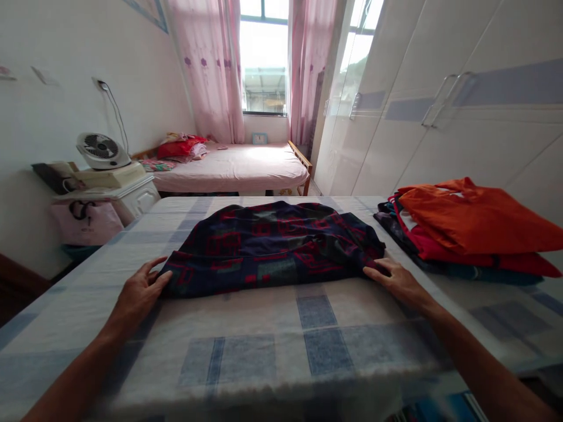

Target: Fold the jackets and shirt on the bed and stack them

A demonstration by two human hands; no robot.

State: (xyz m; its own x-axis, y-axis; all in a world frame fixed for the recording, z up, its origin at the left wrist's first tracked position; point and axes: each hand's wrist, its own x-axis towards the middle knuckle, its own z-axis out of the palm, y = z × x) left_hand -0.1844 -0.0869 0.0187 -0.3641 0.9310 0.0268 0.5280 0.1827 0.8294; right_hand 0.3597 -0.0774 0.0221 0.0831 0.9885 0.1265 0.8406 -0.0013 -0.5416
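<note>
A dark navy garment [272, 249] with red and grey-green square patterns lies spread sideways on the checked bed sheet [246, 328], its surface wrinkled and its far edge bulging. Its exact kind cannot be made out. At its left end, my left hand [143, 287] pinches the near corner between thumb and fingers. My right hand [396, 281] grips the opposite end, thumb toward me and fingertips partly hidden by the cloth. The near edge runs fairly straight between both hands.
To the right sits a stack of folded clothes [479, 217], orange on top. White wardrobe doors [440, 146] rise behind it. A small fan [103, 150] stands on a cabinet at left, above a pink bag [88, 223]. A second bed [246, 167] is beneath the window.
</note>
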